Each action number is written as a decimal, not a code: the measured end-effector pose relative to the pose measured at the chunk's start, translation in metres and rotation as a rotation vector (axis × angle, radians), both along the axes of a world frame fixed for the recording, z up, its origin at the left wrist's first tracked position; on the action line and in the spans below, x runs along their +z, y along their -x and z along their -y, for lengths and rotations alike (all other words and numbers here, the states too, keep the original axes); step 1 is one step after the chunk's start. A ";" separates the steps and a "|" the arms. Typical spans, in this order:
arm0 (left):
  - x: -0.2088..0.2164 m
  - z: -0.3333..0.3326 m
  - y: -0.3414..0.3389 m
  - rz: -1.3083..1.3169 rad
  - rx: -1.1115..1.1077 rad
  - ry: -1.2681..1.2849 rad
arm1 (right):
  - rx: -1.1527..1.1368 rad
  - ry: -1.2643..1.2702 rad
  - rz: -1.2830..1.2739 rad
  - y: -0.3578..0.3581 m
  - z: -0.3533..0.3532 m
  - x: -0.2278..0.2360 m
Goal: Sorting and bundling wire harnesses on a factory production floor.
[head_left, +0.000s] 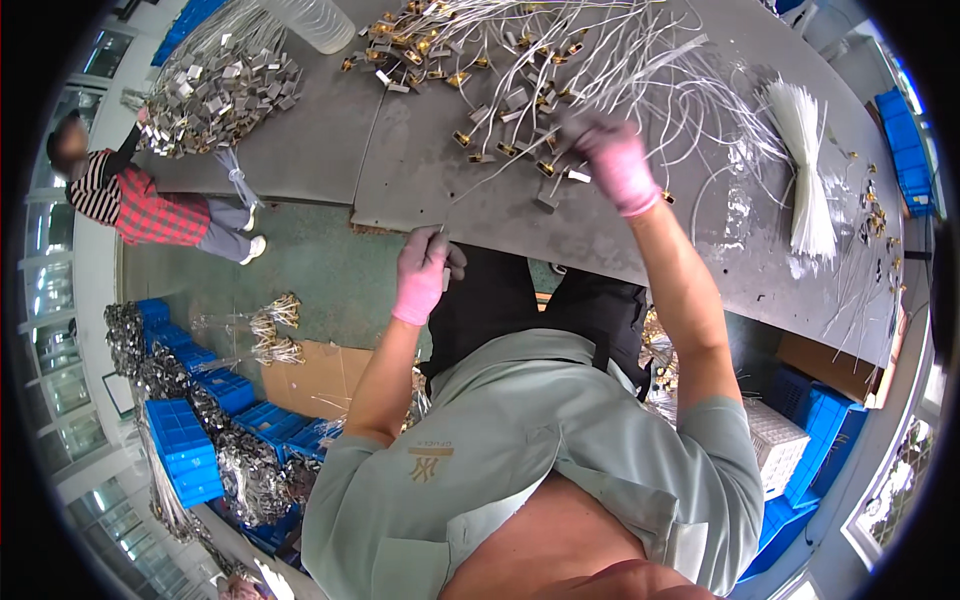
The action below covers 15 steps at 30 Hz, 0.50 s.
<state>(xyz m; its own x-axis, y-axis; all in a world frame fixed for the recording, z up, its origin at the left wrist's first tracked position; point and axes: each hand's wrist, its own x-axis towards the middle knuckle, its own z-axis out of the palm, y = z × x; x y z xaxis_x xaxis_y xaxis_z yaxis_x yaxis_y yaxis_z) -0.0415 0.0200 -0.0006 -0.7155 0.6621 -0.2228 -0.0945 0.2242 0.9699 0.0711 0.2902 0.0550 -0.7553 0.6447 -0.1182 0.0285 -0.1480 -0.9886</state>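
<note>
My left hand (420, 272), in a pink glove with grey fingers, is closed just off the table's front edge. A thin white wire (487, 180) runs from its fingertips toward the heap on the table. Something small and pale grey shows below those fingers, too small to make out. Over the near part of the heap is my right hand (618, 168), gloved alike; its fingers are smeared by motion. The heap (515, 105) is a tangle of white wires bearing grey blocks and brass-coloured metal parts.
A bundle of white cable ties (803, 180) lies on the grey table (400, 180) at the right. Another pile of wired blocks (215, 95) and a clear plastic container (315, 22) are at the far left. Another person (140, 190) stands there. Blue crates (182, 450) line the floor.
</note>
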 end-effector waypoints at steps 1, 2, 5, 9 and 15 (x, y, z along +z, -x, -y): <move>-0.001 -0.001 0.002 0.031 -0.055 -0.051 | -0.001 0.050 -0.067 -0.003 -0.012 0.004; 0.002 -0.005 0.002 0.033 -0.047 -0.047 | -0.005 0.104 -0.132 -0.006 -0.020 0.017; 0.012 -0.019 0.002 0.062 -0.181 -0.053 | 0.085 0.067 0.006 0.005 0.014 0.012; 0.028 -0.031 -0.005 -0.050 -0.419 -0.135 | 0.239 0.071 0.147 0.014 0.042 0.019; 0.024 -0.033 0.012 -0.094 -0.458 -0.266 | 0.164 0.158 0.005 0.009 0.015 0.026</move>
